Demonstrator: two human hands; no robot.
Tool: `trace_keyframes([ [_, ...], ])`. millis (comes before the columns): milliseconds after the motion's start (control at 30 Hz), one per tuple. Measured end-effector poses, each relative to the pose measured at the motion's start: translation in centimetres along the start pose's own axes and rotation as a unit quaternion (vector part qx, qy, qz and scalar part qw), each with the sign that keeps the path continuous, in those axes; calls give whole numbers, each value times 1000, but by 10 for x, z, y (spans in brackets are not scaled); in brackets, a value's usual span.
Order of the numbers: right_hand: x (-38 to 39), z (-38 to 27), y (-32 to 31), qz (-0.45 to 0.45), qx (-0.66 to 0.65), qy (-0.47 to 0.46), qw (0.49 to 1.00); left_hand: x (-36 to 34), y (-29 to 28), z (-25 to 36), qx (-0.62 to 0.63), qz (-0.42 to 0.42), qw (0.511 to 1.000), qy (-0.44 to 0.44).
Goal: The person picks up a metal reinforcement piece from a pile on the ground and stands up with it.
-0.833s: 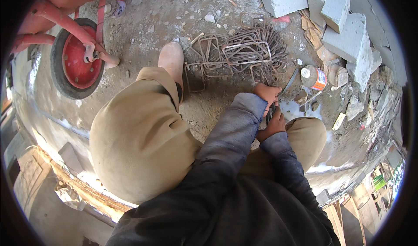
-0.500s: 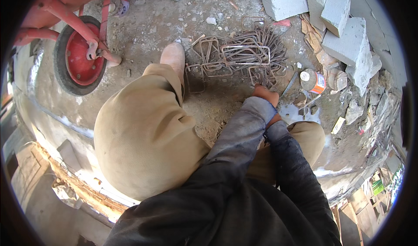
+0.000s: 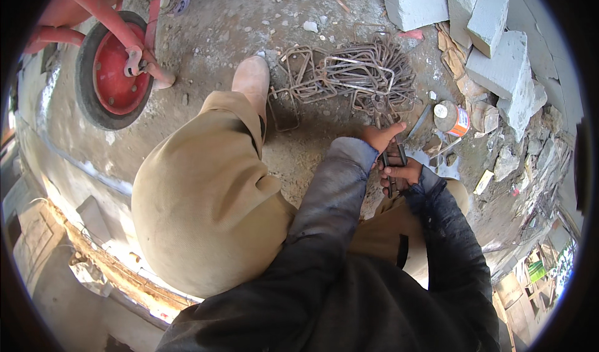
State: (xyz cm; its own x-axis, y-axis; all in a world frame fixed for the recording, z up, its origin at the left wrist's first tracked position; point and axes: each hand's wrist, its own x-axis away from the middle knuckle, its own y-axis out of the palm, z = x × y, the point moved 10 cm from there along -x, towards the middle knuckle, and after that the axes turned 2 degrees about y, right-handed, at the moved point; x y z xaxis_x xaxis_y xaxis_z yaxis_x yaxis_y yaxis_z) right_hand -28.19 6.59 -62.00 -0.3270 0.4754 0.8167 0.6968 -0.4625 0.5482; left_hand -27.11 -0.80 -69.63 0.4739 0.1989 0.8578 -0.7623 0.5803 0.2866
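My right hand [image 3: 402,172] is closed round the dark handles of a pair of pincers [image 3: 385,166]. Farther up the tool, my left hand [image 3: 378,137] wraps around it with the thumb stretched to the right. The metal head of the pincers points away from me, at the near edge of a heap of rusty bent-steel stirrups [image 3: 365,71]. Whether the jaws touch a stirrup is hard to make out. My left fingers are partly hidden behind the hand and sleeve.
A bottle with an orange label [image 3: 450,119] stands right of the heap. Grey blocks [image 3: 499,59] are piled at the far right among rubble. A red wheelbarrow [image 3: 118,68] is at the far left. My left boot [image 3: 252,77] is planted beside the stirrups.
Both hands have come into clearer view, and the pincers, hidden before, now show between them. The right hand has moved out from behind the left sleeve. The top stirrup lies at a different angle.
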Motion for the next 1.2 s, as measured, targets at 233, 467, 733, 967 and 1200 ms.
trace_keyframes([
  [233,6,-6,-4,46,78,22,996,24,29,10,297,-132,945,-22],
  [467,17,-5,3,157,85,60,982,27,61,15,459,-248,848,-94],
  [733,36,-24,-13,538,603,-2,589,-15,15,-15,46,124,991,-5],
  [967,-12,-10,-110,472,578,-126,654,20,19,14,-68,199,977,37],
  [1200,20,-4,-63,214,300,57,928,12,43,-2,76,-68,987,120],
])
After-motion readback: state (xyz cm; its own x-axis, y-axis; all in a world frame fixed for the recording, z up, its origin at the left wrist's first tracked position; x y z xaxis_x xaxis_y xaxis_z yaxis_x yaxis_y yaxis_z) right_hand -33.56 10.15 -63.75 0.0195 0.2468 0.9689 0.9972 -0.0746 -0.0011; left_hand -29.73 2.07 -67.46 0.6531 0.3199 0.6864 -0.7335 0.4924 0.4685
